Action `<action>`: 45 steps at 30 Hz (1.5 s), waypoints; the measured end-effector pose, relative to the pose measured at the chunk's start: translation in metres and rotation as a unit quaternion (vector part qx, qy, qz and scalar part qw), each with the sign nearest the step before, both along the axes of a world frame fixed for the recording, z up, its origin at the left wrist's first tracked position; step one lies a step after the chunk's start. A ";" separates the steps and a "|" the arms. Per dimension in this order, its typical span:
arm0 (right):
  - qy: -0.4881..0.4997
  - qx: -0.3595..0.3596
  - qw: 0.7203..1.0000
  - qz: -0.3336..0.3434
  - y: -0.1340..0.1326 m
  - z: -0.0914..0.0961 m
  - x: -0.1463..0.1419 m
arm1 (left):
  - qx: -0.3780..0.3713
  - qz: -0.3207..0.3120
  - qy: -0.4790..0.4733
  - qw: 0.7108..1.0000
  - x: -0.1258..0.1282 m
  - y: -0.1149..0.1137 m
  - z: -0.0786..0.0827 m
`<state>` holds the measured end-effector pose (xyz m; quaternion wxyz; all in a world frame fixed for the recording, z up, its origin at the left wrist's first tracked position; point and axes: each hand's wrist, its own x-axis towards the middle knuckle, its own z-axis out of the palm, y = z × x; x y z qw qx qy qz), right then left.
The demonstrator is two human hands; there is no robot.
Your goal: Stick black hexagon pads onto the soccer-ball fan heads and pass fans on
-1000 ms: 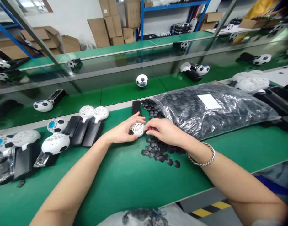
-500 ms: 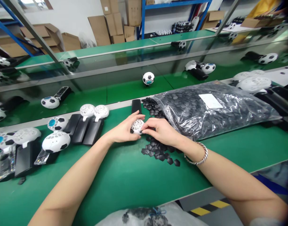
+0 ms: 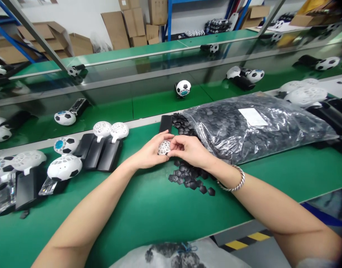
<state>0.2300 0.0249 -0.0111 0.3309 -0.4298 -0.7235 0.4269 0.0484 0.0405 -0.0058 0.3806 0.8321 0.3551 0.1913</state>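
Observation:
My left hand (image 3: 148, 153) cups a small white lattice ball shell (image 3: 164, 147) above the green mat (image 3: 148, 212). My right hand (image 3: 189, 150), with a silver bracelet on its wrist, pinches against the right side of that shell, fingers pressed together; what is under the fingertips is hidden. Just below both hands lies a loose heap of small black hexagon pieces (image 3: 189, 178). A black handle (image 3: 165, 123) lies just beyond the hands.
A large clear bag of black pieces (image 3: 252, 124) lies to the right. White football-patterned shells on black handles (image 3: 104, 143) sit at the left. More finished balls (image 3: 183, 88) stand on the belt behind. Another bag (image 3: 173, 257) rests at the near edge.
Both hands stay together on the shell, which has been turned slightly and is more covered by my fingers. The camera has tilted a little, so everything sits slightly higher.

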 end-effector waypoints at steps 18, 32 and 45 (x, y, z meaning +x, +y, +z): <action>-0.423 0.119 0.897 0.049 -0.001 0.008 0.016 | -0.002 0.029 0.042 0.999 -0.020 0.009 0.005; 0.009 -0.061 0.998 -0.015 0.001 -0.001 0.007 | -0.031 0.026 0.011 0.999 -0.021 0.013 -0.001; 0.011 0.037 0.999 -0.036 0.003 -0.009 0.001 | -0.042 0.068 -0.013 0.997 -0.015 0.010 -0.003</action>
